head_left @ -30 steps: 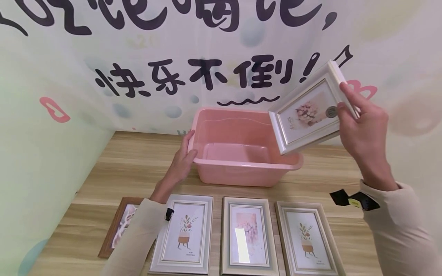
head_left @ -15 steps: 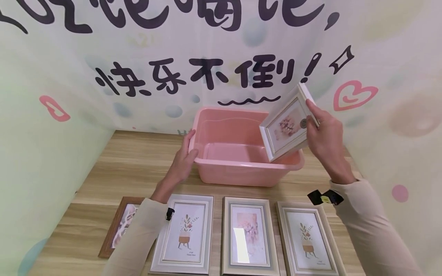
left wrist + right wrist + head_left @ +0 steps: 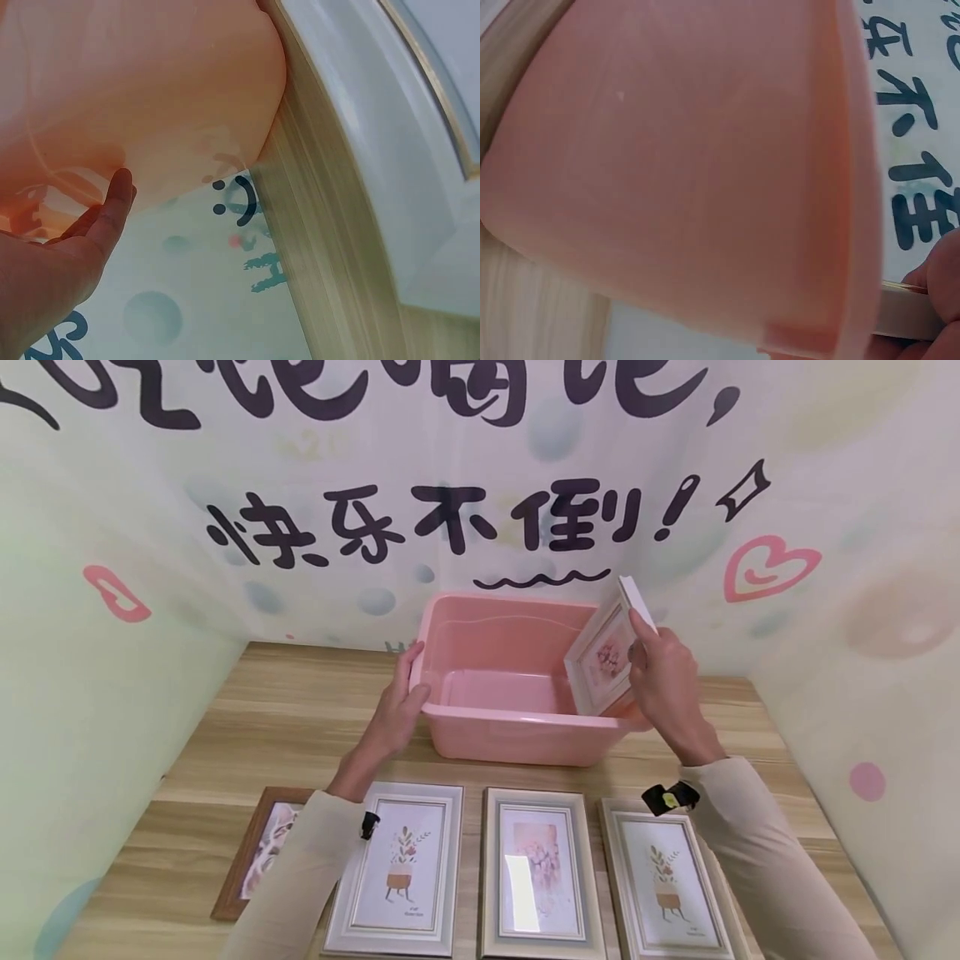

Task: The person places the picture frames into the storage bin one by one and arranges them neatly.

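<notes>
A pink plastic basin (image 3: 517,742) stands on the wooden table against the back wall. My left hand (image 3: 396,710) holds its left rim, thumb toward the front corner; in the left wrist view the fingers (image 3: 112,206) lie along the basin's outer wall. With my right hand (image 3: 669,689) I grip a white picture frame (image 3: 587,681) by its right edge. That frame, with a pink flower print, leans tilted inside the basin's right end, its lower part below the rim. In the right wrist view the basin wall (image 3: 682,165) hides most of it.
Along the table's front lie a brown picture frame (image 3: 243,868), partly under my left sleeve, a silver-white picture frame (image 3: 456,860), a cream picture frame (image 3: 489,868) and a beige picture frame (image 3: 624,893). A printed wall (image 3: 337,585) rises right behind the basin.
My right hand has moved left and down, bringing the white picture frame from above the basin's right rim into its right end. The left hand has stayed on the left rim.
</notes>
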